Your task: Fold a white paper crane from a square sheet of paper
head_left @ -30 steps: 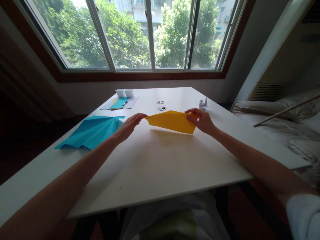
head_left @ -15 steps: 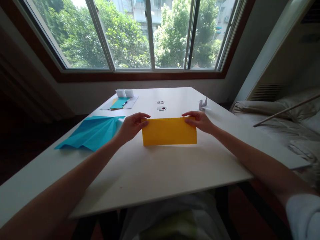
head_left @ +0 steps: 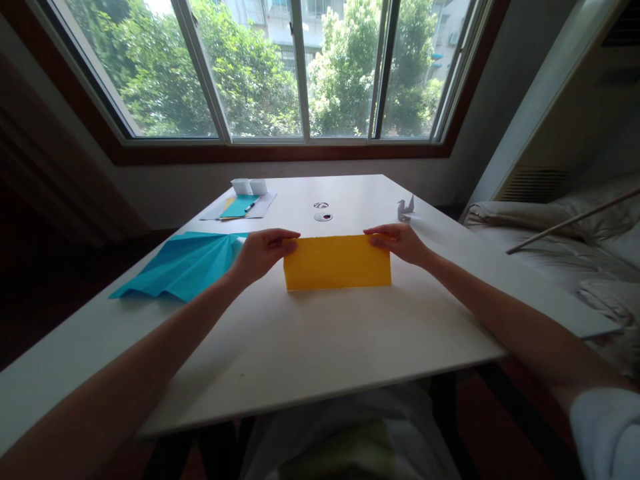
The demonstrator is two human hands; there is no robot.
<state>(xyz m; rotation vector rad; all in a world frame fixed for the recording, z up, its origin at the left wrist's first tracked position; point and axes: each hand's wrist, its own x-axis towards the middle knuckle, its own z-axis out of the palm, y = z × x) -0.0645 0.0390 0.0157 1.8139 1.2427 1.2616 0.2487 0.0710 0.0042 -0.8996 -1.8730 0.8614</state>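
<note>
A yellow sheet of paper, wide and rectangular, stands upright between my hands over the white table. My left hand pinches its upper left corner between thumb and fingers. At the upper right corner my right hand grips it the same way. The paper's lower edge is close to the tabletop; whether it touches, I cannot tell. Beside my left forearm lies a large creased sheet of turquoise paper.
A white folded paper crane stands at the right edge. Back left are two small white boxes, stacked coloured papers and a pen. Two round discs lie mid-table. A pale sofa is to the right, under a thin stick.
The yellow paper has shifted very slightly left, its lower right corner most. Both hands keep their pinch at the corners. Nothing else has visibly moved.
</note>
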